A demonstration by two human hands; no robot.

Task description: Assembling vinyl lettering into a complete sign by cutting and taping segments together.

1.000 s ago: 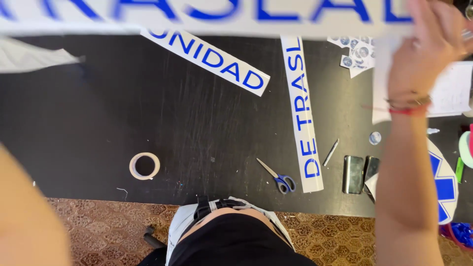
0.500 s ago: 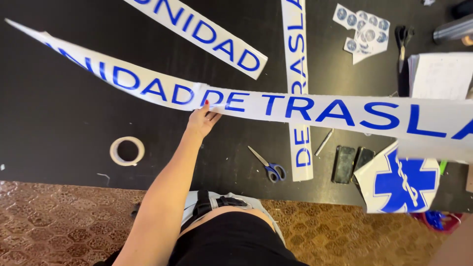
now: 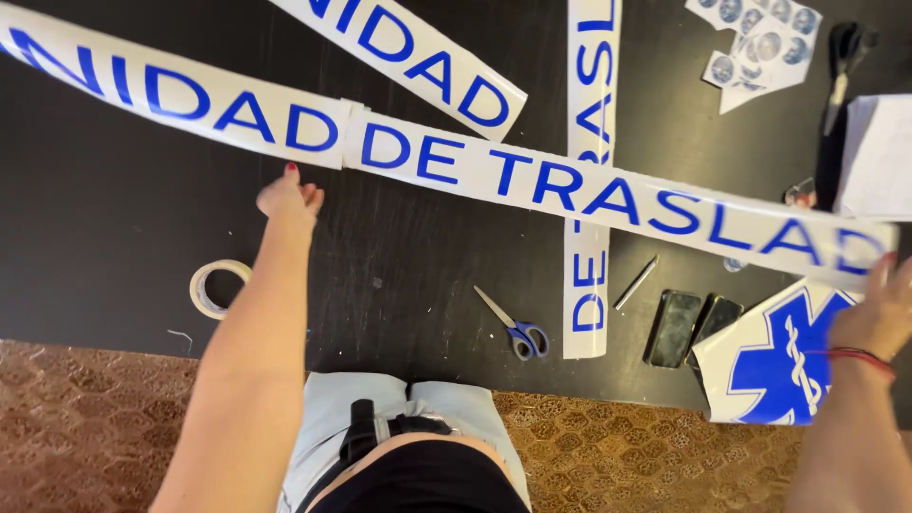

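Long lettered banner [image 3: 446, 161] (white, blue), black table [image 3: 104, 218]

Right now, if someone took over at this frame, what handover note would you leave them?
Left hand: open, just under the long white lettered strip, fingertips at its lower edge.
Right hand: on the strip's right end; grip unclear.
Strip spans the black table diagonally, over a second strip.
Nearby: tape roll, scissors, star emblem sheet.
Strip is not yet lying flat.

Long banner strip [image 3: 456, 161]: white, blue block lettering. Counter [image 3: 114, 218]: matte black. Scissors [image 3: 513, 328]: blue handles, silver blades. Tape roll [image 3: 215, 287]: cream. Emblem sheet [image 3: 774, 356]: white, blue star. Floor [image 3: 85, 418]: brown honeycomb pattern.
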